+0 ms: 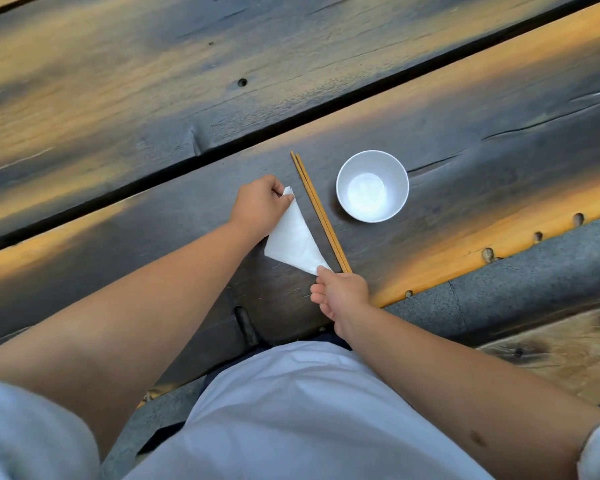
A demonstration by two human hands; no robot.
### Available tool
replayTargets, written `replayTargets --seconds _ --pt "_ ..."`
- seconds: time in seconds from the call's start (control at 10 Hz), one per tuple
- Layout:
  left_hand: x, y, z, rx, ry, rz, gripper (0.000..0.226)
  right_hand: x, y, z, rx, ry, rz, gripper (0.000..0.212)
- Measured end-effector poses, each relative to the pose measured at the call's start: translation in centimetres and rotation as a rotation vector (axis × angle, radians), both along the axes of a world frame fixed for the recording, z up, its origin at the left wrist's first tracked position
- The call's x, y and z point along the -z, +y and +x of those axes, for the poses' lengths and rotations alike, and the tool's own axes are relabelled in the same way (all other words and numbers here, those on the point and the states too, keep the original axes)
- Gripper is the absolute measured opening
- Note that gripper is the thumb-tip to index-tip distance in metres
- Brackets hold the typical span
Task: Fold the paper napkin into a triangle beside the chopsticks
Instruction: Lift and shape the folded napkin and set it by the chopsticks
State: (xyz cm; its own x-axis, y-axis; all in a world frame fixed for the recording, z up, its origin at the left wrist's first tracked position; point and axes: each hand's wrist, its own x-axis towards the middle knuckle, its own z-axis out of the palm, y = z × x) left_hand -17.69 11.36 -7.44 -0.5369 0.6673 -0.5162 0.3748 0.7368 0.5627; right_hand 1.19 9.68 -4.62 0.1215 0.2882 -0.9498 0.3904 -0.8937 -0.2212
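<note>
A white paper napkin [293, 239] lies on the dark wooden table in a triangle shape, just left of a pair of brown chopsticks [319, 211] that run diagonally. My left hand [260, 204] pinches the napkin's far tip between thumb and fingers. My right hand [342, 294] holds the napkin's near corner with thumb and forefinger, close to the near ends of the chopsticks. The napkin's left corner rests free on the wood.
A white bowl [399, 174] stands right of the chopsticks, a short gap away. The table [465, 140] is made of wide planks with dark grooves between them. Its near edge runs diagonally by my right wrist, with grey floor [520, 292] beyond.
</note>
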Motion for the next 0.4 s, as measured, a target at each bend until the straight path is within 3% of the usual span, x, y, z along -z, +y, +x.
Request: replayTargets --seconds 0.3,0.4 --pt "-1.3 -2.1 -0.3 0.02 0.089 -0.04 0.04 -1.3 0.0 0.9 -0.224 0.012 -0.095 0.025" --pt "-2.8 -3.5 -0.4 0.056 0.128 -0.018 0.05 -2.4 0.1 1.1 -0.547 0.089 -0.005 0.025"
